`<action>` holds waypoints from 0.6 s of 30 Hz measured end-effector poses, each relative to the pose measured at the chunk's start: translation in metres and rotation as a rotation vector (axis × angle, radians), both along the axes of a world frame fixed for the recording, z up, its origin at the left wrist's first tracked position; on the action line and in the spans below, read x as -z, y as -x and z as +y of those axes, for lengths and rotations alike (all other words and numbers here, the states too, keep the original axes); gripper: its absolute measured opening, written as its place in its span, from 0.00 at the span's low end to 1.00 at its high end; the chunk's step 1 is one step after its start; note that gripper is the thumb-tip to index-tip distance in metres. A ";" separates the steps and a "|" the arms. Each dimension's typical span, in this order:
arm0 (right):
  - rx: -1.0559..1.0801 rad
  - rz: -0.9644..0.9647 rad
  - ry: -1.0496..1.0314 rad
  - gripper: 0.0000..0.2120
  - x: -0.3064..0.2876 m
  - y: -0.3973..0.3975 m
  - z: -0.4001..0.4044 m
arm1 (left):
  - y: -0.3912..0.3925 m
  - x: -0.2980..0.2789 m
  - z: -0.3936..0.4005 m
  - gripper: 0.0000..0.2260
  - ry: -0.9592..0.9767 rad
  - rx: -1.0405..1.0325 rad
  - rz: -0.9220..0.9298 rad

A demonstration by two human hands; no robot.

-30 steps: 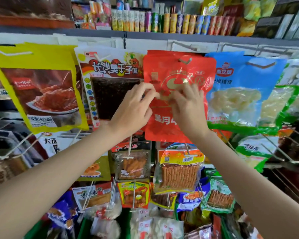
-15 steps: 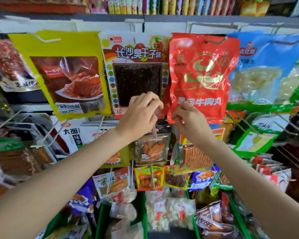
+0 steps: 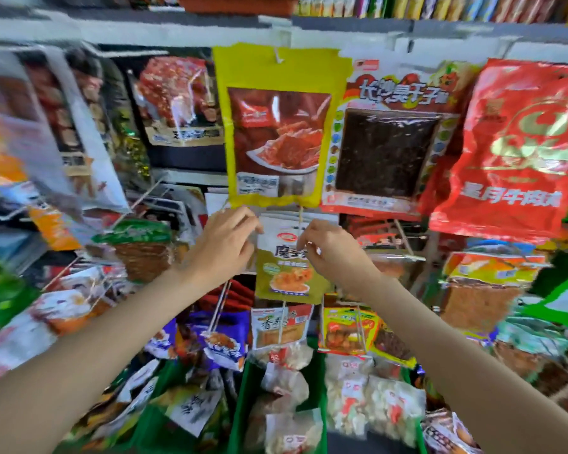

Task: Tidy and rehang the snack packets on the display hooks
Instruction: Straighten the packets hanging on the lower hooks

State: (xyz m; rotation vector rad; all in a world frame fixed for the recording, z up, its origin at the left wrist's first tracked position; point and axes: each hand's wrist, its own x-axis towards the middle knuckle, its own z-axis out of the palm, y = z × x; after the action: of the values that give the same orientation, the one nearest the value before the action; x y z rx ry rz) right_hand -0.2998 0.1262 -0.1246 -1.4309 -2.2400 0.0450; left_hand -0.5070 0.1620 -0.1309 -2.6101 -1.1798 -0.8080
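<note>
olive packet [image 3: 284, 270] on its hook: left hand [image 3: 225, 247] and right hand [image 3: 328, 253] pinch its top corners; next, square it.

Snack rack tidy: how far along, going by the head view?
Looks done: top row hangs flat on its hooks, the yellow packet, the black-window packet and the red packet. In hand: both hands, left hand and right hand, are at the top of the olive-green packet on the peg below; blur hides the grip. Left: the lower small packets and the loose bags in the green bins.
</note>
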 end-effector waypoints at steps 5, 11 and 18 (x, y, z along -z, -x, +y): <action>-0.059 -0.152 -0.041 0.11 -0.010 0.049 0.021 | 0.049 0.029 -0.006 0.10 0.019 -0.065 0.066; -0.314 -0.090 0.050 0.14 -0.007 0.132 0.046 | 0.116 0.034 0.001 0.11 0.024 -0.259 0.032; -0.139 -0.372 0.025 0.15 -0.014 0.208 0.083 | 0.181 0.031 0.019 0.21 0.115 -0.444 0.039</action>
State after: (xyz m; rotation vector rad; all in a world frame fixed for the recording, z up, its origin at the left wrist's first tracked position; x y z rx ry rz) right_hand -0.5083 0.2093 -0.1103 -1.3853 -2.6447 -0.1620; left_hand -0.6876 0.1805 -0.1620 -2.2905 -1.7483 -0.6090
